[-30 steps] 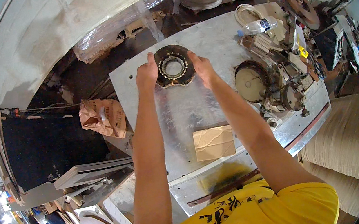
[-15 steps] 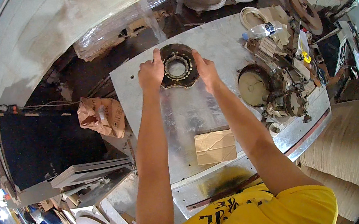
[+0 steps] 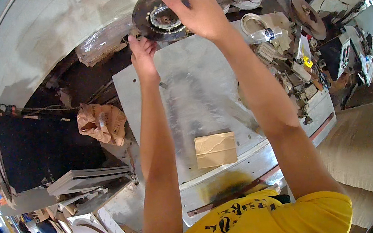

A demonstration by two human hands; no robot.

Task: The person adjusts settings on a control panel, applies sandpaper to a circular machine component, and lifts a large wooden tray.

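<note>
A dark, worn round metal disc [image 3: 142, 16] with a central hole and a toothed or beaded ring around it is held up, tilted, over the far edge of the metal table. My right hand [image 3: 203, 13] grips its right side, thumb on the face and fingers over the far rim. My left hand [image 3: 144, 61] is just below the disc's near-left edge, thumb spread from loosely bent fingers; I cannot tell whether it touches the rim. A folded piece of brown cardboard [image 3: 216, 150] lies on the grey tabletop [image 3: 186, 112].
Metal parts and wood scraps [image 3: 281, 66] crowd the table's right side, with a plastic bottle [image 3: 265, 35] among them. My right forearm covers the round machine there. A crumpled brown paper bag [image 3: 102, 123] is left of the table. Large round discs [image 3: 297, 7] lean at the back right.
Both hands and the disc have moved up and away from the tabletop, and the disc has tilted. My right hand has shifted onto its top; my left hand's thumb has come off its face.
</note>
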